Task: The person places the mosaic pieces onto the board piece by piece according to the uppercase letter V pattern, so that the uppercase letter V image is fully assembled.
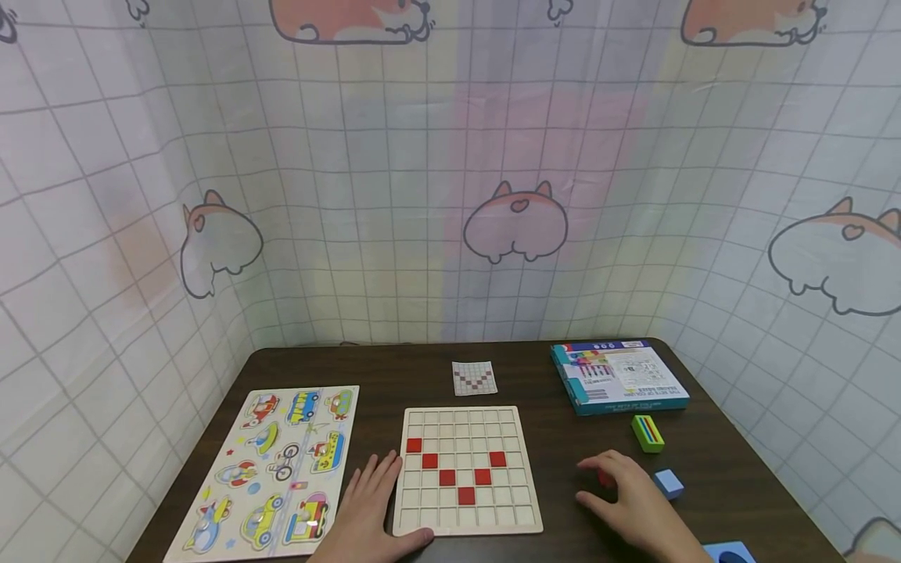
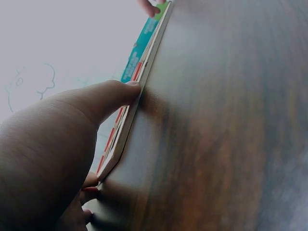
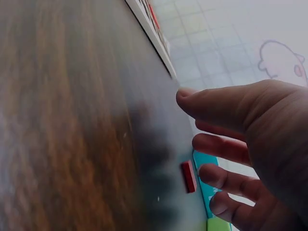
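Observation:
A white grid board [image 1: 468,438] lies flat on the table, with several red square tiles [image 1: 466,496] set in its cells in a V-like pattern. My left hand [image 1: 369,508] rests at the board's lower left corner, fingers straight along its left side and thumb [image 2: 118,94] against the front edge. To the right of the board, my right hand [image 1: 626,496] hovers low with thumb and fingers apart. Partly hidden beneath its fingers, a red tile [image 3: 188,177] lies on the table, just off the fingertips in the right wrist view.
A small pattern card [image 1: 475,378] lies behind the board. A picture puzzle board [image 1: 274,469] is at left. On the right are a flat teal box [image 1: 626,379], a green block with coloured stripes [image 1: 647,434], a blue block [image 1: 668,484] and a blue piece with a round hole [image 1: 728,554].

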The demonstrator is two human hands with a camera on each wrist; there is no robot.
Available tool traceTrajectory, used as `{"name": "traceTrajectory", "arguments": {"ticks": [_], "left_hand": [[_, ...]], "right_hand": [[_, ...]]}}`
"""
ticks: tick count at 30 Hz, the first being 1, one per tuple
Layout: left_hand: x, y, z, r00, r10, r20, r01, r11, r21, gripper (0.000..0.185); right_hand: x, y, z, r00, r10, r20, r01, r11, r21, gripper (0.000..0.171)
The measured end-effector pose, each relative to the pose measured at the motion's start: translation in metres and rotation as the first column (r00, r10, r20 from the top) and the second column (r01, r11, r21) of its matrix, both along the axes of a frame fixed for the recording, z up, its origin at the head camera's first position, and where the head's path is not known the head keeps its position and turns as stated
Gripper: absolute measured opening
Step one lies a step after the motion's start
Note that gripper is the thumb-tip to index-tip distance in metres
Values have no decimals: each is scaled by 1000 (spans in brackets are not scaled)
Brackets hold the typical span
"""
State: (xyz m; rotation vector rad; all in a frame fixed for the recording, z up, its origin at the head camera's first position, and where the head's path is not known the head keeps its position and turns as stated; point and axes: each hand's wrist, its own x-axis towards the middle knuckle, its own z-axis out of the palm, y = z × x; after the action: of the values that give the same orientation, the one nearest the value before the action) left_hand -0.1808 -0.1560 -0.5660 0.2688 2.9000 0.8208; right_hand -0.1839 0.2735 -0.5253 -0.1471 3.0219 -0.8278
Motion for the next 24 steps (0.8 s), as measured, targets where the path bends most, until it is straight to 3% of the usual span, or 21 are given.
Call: {"name": "traceTrajectory", "arguments": {"ticks": [8, 24], "left_hand": [[2, -1, 1, 1000, -5, -14, 5, 1000, 3, 134], [3, -1, 6, 1000, -6, 3, 6, 1000, 19, 132]], "right_hand": [[5, 11, -3, 998, -57, -20, 56, 998, -23, 42], [3, 21, -7, 994, -101, -33, 103, 992, 69, 52]]}}
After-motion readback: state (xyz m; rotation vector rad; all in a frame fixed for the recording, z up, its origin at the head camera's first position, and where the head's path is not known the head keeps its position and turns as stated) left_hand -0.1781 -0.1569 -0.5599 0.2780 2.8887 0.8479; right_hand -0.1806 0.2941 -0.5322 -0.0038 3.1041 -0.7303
